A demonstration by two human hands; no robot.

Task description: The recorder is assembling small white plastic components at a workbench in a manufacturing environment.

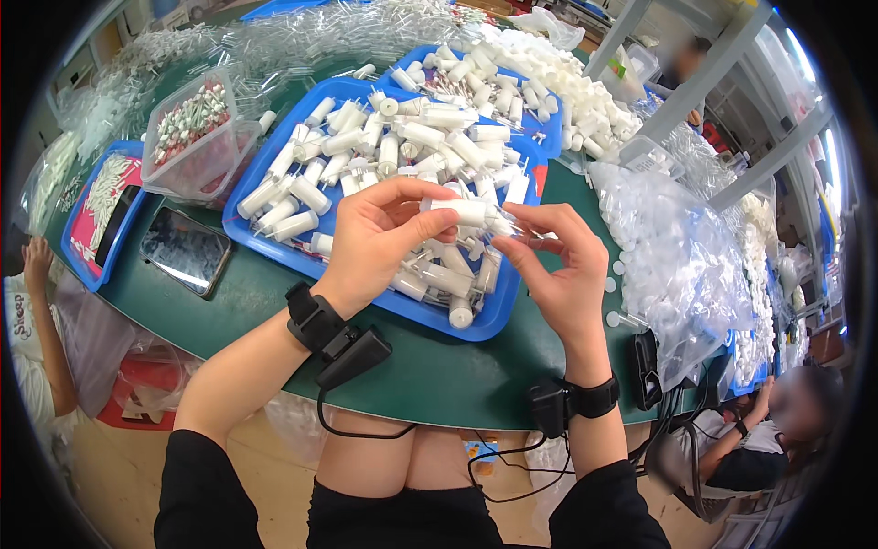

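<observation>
My left hand (pixel 380 240) grips a small white plastic cylinder (pixel 465 212) between thumb and fingers, holding it nearly level above a blue tray (pixel 498 322). At the cylinder's right end my right hand (pixel 569 265) pinches a small clear part with thumb and forefinger; the fingertips cover much of it. Beneath both hands, the tray is heaped with similar white cylinders (pixel 389 154), many with thin clear or metal-looking stems. Each wrist wears a black strap with a small black device (pixel 355 355) and a cable.
Behind is another blue tray (pixel 551 137) of white parts. To the left are a clear tub (pixel 187 137) of red-and-white pieces, a phone (pixel 186 250) and a small blue tray (pixel 69 229). A plastic bag (pixel 672 265) lies right. Other people sit at both sides.
</observation>
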